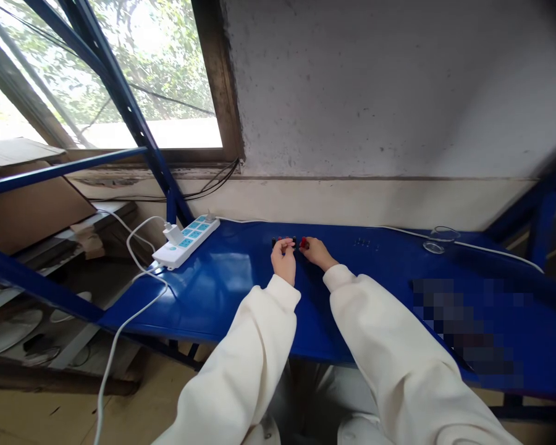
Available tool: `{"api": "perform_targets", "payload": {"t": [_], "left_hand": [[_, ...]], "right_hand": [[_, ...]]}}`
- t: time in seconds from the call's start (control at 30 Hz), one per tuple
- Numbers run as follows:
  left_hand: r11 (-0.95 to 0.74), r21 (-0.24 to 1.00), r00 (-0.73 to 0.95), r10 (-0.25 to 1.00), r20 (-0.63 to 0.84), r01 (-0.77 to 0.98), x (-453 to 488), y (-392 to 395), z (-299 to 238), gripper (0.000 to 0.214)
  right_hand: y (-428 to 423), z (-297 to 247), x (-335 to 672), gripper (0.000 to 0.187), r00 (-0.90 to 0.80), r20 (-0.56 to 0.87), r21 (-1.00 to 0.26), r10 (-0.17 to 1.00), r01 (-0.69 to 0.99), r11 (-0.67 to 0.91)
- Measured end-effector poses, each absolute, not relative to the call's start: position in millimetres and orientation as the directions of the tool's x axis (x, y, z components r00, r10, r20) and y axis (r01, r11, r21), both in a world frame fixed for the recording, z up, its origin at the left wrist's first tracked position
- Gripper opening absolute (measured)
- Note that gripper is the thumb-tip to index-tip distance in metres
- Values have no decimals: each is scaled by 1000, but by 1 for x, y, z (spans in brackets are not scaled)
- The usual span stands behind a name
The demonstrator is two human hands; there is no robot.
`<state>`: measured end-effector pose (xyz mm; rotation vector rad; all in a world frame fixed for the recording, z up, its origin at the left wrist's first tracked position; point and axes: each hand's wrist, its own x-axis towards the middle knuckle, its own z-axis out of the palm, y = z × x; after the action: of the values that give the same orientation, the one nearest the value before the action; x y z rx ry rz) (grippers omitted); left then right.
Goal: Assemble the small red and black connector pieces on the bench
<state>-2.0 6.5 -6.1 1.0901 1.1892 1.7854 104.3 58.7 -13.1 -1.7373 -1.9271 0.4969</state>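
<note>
My right hand (319, 252) is closed in a pinch on a small red piece (303, 241) above the blue tabletop. Close beside it, my left hand (283, 259) has its fingers curled and pressed together; whatever they hold, if anything, is too small to make out. Small upright black pieces (273, 241) stand around the left fingertips, and a bit of red shows behind them. The fingers hide part of this group. To the right of my hands, several tiny clear pieces (362, 241) lie on the blue table (241, 303).
A white power strip (186, 242) with a plugged-in charger and a trailing white cable lies at the left. A clear round dish (433, 247) and a thin white cable (495, 249) are at the back right. A blurred dark flat object (463, 334) lies at the right.
</note>
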Motion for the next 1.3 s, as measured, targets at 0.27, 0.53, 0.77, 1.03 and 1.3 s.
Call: {"api": "perform_targets", "payload": {"t": [0.27,0.53,0.77,1.03,1.3], "left_hand": [[-323,942,-384,884,265,-93,-2,8,-10,15],[-322,943,-374,887,271,-81,-2,8,-9,16],[-318,946,-421,868,264,-60,-6,9,-10,17],[-373,926,-510,808,295,-57,-14,10,-5,16],[-356,933,-668,708,229,-58,-31,11,9,19]], "right_hand": [[55,-9,106,15,-70,83,-582,994,806,105],[52,-8,109,22,-75,65,-598,995,795,99],[53,-5,110,28,-140,60,-553,988,819,150],[54,-4,117,45,-279,143,-434,950,845,313],[66,-6,116,38,-245,209,-404,947,860,312]]}}
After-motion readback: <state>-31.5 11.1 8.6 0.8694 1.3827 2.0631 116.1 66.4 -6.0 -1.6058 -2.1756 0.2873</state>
